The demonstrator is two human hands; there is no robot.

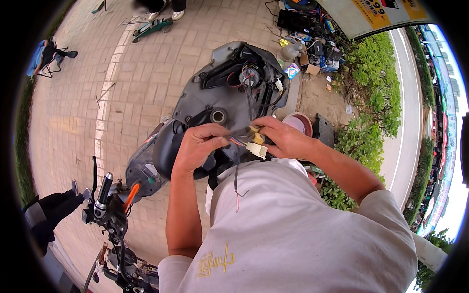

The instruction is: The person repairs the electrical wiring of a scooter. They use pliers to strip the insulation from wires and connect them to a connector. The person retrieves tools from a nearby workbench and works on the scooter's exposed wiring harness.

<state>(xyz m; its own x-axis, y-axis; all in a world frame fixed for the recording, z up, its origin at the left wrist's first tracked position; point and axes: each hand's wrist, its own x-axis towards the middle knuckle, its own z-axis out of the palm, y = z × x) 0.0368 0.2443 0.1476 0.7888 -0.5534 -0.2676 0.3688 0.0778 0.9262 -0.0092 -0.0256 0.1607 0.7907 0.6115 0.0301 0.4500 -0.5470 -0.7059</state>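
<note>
A green floor jack (pixel 152 30) stands on the paving (pixel 73 97) at eleven o'clock. A seated person (pixel 52 52) is at ten; another person's dark-trousered legs (pixel 59 205) show at eight. Mixed clutter (pixel 317 48) lies at one, leafy shrubs (pixel 373 68) at two. Between two and three, a red-rimmed tub (pixel 308 125) sits beside a black crate (pixel 324 131).

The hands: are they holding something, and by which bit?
The left hand pinches coloured wires a little away from their pale plug; the right hand grips a yellowish piece, exact spot unclear.
</note>
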